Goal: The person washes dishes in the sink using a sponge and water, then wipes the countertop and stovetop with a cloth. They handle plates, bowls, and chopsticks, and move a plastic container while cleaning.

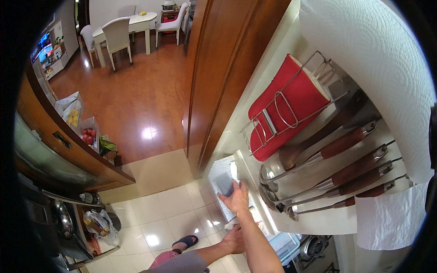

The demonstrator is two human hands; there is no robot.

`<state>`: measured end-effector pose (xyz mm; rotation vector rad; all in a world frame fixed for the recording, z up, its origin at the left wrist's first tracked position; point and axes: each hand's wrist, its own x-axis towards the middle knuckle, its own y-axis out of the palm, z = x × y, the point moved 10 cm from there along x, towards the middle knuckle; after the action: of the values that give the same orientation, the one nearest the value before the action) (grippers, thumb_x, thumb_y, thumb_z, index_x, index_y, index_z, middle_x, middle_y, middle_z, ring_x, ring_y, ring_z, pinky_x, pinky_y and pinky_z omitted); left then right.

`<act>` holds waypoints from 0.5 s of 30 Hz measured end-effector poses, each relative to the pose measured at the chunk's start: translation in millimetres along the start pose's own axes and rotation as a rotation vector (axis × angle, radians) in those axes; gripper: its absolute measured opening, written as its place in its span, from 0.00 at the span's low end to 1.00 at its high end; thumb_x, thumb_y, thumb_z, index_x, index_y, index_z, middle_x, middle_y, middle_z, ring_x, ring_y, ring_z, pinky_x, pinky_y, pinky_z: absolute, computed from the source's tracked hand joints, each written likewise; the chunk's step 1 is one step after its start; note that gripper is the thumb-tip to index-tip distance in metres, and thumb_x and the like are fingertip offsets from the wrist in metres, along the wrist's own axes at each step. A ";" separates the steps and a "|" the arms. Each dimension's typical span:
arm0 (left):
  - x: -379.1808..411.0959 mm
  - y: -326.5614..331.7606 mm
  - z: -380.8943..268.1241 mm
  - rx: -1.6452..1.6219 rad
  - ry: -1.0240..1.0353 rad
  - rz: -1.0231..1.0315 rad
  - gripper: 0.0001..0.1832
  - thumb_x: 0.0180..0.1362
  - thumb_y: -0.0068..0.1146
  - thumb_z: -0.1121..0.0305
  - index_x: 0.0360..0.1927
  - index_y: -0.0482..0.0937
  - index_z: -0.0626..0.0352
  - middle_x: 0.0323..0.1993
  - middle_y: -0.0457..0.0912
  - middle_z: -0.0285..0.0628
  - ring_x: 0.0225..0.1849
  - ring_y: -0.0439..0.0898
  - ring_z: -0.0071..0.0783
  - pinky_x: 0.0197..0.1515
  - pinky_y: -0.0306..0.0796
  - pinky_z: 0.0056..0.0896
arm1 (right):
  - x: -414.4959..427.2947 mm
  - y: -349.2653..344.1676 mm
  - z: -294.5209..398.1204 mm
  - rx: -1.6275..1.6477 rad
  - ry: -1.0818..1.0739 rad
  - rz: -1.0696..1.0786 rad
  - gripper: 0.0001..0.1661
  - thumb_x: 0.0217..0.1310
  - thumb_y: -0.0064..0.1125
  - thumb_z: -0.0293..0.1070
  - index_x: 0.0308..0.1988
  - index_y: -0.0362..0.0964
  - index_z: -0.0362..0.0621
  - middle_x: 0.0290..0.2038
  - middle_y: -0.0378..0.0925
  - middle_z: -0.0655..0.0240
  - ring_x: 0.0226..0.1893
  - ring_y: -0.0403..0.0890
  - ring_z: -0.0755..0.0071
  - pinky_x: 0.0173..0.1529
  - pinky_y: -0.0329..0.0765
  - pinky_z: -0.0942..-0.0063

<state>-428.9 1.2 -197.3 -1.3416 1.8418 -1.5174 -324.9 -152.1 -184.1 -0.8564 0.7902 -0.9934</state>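
My right hand (235, 201) reaches over a speckled grey countertop (218, 170), thumb and fingers around a small blurred grey object (224, 183). What that object is cannot be made out. Lower down, by the counter's front edge, is my left hand (235, 240). A bit of crumpled white material (230, 226) shows at its fingers. My right forearm covers part of the left hand, so its grip is hidden. Just right of my right forearm lies a clear plastic container with a light-blue rim (283, 247).
Ladles and turners with brown handles (348, 170) hang beside a red oven mitt (290, 102) in a wire rack. A paper towel roll (375, 68) looms at upper right. A gas burner (312, 247) sits lower right. An open drawer (92, 259) juts out at left.
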 end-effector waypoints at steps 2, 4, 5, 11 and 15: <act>3.3 -16.0 0.7 -0.126 -0.001 -0.009 0.27 0.64 0.35 0.57 0.64 0.66 0.55 0.67 0.64 0.46 0.71 0.56 0.41 0.71 0.41 0.54 | 7.3 0.2 9.1 -0.052 0.002 -0.016 0.52 0.42 0.72 0.58 0.62 0.63 0.43 0.62 0.58 0.43 0.63 0.62 0.40 0.66 0.64 0.57; -3.5 2.6 4.7 -0.114 -0.038 0.063 0.27 0.64 0.36 0.57 0.64 0.66 0.55 0.67 0.64 0.46 0.71 0.56 0.40 0.70 0.42 0.52 | 16.2 -3.3 24.4 -0.123 -0.012 -0.030 0.51 0.44 0.69 0.61 0.62 0.64 0.43 0.59 0.60 0.44 0.61 0.64 0.41 0.64 0.65 0.57; -3.5 10.1 3.0 -0.117 -0.041 0.103 0.26 0.64 0.36 0.57 0.63 0.67 0.55 0.66 0.65 0.46 0.70 0.56 0.40 0.70 0.43 0.52 | 21.0 -5.3 22.0 -0.132 -0.003 -0.021 0.51 0.45 0.67 0.63 0.61 0.64 0.43 0.59 0.60 0.44 0.60 0.64 0.41 0.65 0.64 0.57; 1.6 5.0 -2.6 -0.121 -0.043 0.133 0.26 0.61 0.43 0.53 0.59 0.72 0.55 0.60 0.72 0.42 0.66 0.62 0.39 0.66 0.51 0.49 | 5.2 -15.2 -15.3 0.058 0.052 -0.134 0.38 0.62 0.49 0.61 0.55 0.71 0.38 0.53 0.67 0.44 0.58 0.66 0.41 0.64 0.62 0.56; -0.4 7.4 2.7 -0.158 -0.052 0.078 0.26 0.59 0.46 0.51 0.58 0.73 0.52 0.59 0.74 0.40 0.65 0.64 0.37 0.64 0.53 0.52 | -65.0 -50.0 -18.0 0.036 -0.083 -0.310 0.20 0.60 0.60 0.40 0.48 0.77 0.41 0.45 0.74 0.52 0.39 0.79 0.53 0.48 0.76 0.60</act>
<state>-429.7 -0.2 -205.0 -1.3475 1.9917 -1.3094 -381.2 -111.0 -137.2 -1.0024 0.5767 -1.2323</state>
